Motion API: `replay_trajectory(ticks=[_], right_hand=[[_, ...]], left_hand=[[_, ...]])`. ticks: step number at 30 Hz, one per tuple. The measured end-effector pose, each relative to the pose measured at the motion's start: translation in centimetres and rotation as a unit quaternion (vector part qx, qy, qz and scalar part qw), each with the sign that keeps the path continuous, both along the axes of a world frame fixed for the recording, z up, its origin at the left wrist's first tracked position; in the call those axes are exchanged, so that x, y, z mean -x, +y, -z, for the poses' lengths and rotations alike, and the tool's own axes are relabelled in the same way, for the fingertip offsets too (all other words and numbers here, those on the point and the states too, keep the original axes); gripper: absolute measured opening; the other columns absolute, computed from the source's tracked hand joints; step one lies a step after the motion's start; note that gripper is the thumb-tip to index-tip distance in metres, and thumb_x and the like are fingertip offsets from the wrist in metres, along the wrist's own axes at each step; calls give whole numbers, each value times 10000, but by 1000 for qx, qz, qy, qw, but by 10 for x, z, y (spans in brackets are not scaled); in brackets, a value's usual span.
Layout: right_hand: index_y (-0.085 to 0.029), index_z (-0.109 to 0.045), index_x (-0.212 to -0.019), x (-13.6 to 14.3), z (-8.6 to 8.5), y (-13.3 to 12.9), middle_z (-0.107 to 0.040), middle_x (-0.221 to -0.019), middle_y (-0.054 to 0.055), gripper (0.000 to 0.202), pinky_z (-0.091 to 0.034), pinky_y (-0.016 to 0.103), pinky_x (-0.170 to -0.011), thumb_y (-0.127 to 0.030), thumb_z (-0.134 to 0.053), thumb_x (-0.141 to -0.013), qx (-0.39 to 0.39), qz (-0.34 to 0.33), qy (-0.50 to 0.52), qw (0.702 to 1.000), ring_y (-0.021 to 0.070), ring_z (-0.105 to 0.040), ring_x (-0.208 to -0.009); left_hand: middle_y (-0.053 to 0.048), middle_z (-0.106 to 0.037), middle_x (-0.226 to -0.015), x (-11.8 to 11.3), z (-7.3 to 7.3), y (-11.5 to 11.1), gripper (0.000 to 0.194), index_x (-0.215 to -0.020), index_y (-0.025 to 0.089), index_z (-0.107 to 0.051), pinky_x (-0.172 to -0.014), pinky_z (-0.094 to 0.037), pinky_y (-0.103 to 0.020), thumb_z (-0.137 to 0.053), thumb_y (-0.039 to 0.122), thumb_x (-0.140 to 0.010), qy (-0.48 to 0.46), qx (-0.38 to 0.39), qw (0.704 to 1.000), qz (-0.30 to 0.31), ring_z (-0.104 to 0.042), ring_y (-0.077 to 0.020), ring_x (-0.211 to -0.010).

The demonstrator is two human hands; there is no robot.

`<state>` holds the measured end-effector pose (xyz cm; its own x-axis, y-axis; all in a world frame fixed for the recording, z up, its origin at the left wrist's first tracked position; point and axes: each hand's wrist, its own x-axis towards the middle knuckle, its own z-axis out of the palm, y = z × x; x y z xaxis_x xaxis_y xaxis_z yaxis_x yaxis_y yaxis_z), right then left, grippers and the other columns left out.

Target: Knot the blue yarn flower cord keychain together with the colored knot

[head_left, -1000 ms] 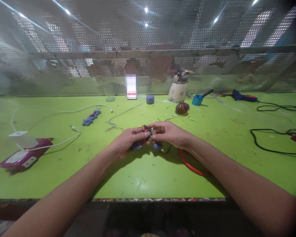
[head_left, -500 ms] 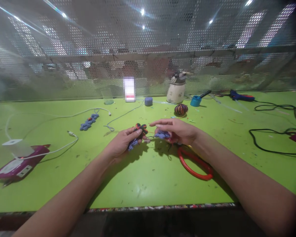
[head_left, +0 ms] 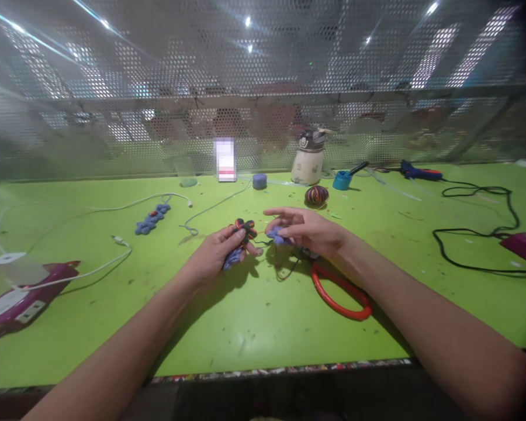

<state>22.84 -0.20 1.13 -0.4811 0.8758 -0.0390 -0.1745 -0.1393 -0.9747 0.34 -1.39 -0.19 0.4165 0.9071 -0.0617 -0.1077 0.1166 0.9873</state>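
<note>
Near the middle of the green table [head_left: 245, 327], my left hand [head_left: 217, 252] pinches a black and orange yarn flower [head_left: 245, 230], with a purple crocheted piece [head_left: 232, 259] hanging below it. Thumb and fingers of my right hand [head_left: 309, 231] close on another purple crocheted piece [head_left: 277, 235], its index finger stretched to the left. Thin orange and dark strands run between the two hands. Under my right hand and forearm lie red-handled scissors [head_left: 339, 292], their blades mostly hidden. A multicoloured yarn ball [head_left: 316, 196] rests behind my right hand.
Behind are a purple yarn roll [head_left: 259, 181], a phone [head_left: 225, 159], a bottle [head_left: 307, 161] and a blue holder [head_left: 342, 180]. A purple flower strip [head_left: 152, 219], white cables and a power strip [head_left: 26, 295] lie left. A glue gun [head_left: 421, 172] and black cord lie right.
The purple piece in my right hand has turned and shows more clearly between the fingers. Both hands stay close together, and the whole view has shifted slightly.
</note>
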Motion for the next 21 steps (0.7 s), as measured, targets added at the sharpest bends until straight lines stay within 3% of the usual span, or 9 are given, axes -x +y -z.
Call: replay_trajectory(ticks=[3,6,12,17,21], right_hand=[[-143,-539,-1258,-1,-3,-1,-672,-996,71,665,-508,266,-712,-22,-704,-625,-26,-10,-25,999,148,-617,-856],[-143,-545,-1251,-2,-3,-1,-674,-1001,76,686,-502,297,-766,-7,-689,-594,-33,-24,-38,998,160,-618,-877],[-129,-548,-1254,-1,-2,-1,-678,-929,52,707,-484,298,-784,15,-640,-568,-49,-6,-63,997,154,-624,-850],[-140,-617,-1165,3,-7,-5,-655,-856,17,633,-477,285,-769,31,-616,-556,-73,20,-88,993,131,-610,-798],[-148,-640,-1124,2,-8,-6,-655,-854,24,554,-478,284,-742,6,-609,-593,-87,5,-68,994,130,-606,-793]], left_hand=[[-39,-687,-702,1,1,2,294,-878,123,-639,-506,-393,-170,-717,381,-760,-15,0,1000,-12,-503,-65,-533],[-37,-691,-721,3,1,2,291,-896,128,-653,-492,-391,-165,-726,370,-752,-29,5,999,-28,-514,-62,-539],[-40,-686,-731,5,-1,3,219,-872,130,-644,-474,-383,-144,-706,322,-786,-52,6,998,-38,-513,-54,-535],[-43,-690,-718,4,-3,1,170,-889,130,-644,-484,-390,-137,-673,280,-816,-57,2,998,-33,-519,-55,-536],[-48,-693,-708,4,-5,0,167,-874,128,-634,-485,-390,-137,-661,285,-826,-65,-11,998,-17,-520,-56,-529]])
